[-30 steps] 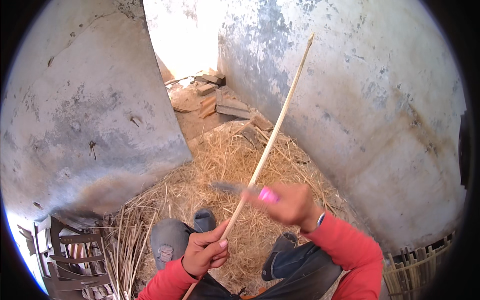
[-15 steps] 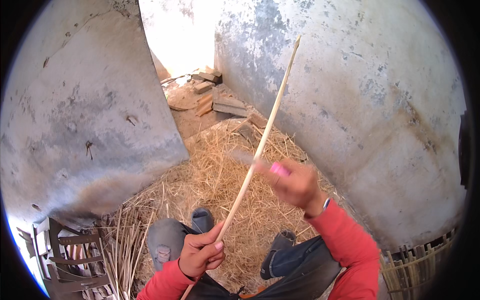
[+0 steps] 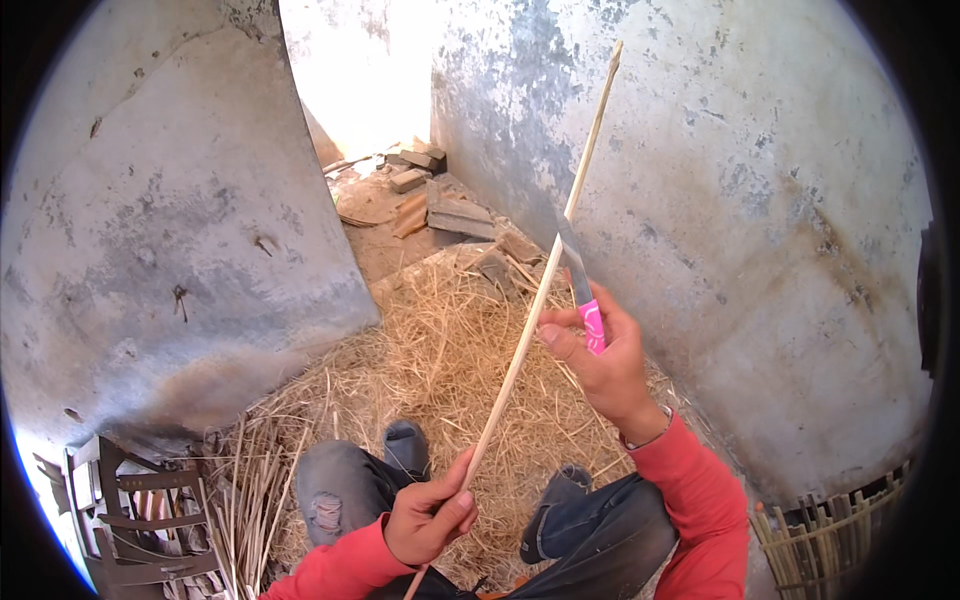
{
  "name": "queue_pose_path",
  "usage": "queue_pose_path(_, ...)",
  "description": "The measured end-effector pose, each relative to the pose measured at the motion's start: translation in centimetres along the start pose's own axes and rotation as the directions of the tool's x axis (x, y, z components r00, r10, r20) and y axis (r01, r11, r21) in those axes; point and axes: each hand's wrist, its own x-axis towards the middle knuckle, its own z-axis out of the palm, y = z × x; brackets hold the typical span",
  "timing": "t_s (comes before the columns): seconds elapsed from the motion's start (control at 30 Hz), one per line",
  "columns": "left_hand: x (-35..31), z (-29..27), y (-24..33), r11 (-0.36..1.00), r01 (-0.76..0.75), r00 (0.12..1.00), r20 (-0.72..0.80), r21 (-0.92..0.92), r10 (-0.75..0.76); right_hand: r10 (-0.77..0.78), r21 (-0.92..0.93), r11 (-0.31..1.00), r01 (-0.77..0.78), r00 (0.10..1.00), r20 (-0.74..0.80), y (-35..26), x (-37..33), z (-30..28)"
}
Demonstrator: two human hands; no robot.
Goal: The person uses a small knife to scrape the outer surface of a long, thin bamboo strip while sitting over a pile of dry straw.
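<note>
A long, pale strip of split bamboo or wood (image 3: 522, 345) slants from my lap up toward the right wall. My left hand (image 3: 432, 515) is closed around its lower part, thumb on top. In my right hand (image 3: 608, 360) is a knife (image 3: 591, 318) with a pink patterned handle and a grey metal blade. The blade points up and to the left, crossing the strip at its upper half. The thumb and a finger of that hand reach to the strip's right side. The strip's lower end runs past my left wrist.
Straw-like shavings (image 3: 440, 340) cover the floor around my feet. Thin strips (image 3: 250, 490) stand bundled at the left, beside a brown slatted frame (image 3: 150, 520). A woven slatted basket (image 3: 835, 540) is at the lower right. Bricks (image 3: 460, 215) lie by the opening between worn walls.
My right hand has swung so the knife points upward instead of left. The strip has shifted up and right, and my left hand has moved slightly right and down with it.
</note>
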Motion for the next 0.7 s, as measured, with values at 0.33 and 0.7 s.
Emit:
queue_pose_path(0.33, 0.6, -0.5, 0.4, 0.966, 0.155, 0.985, 0.041, 0.205, -0.166, 0.162, 0.113, 0.978, -0.177, 0.979, 0.126, 0.1, -0.3, -0.6)
queue_pose_path(0.7, 1.7, 0.0, 0.6, 0.97, 0.12, 0.993, -0.027, 0.212, -0.117, 0.145, 0.034, 0.987, -0.158, 0.956, 0.256, 0.5, -3.4, 1.2)
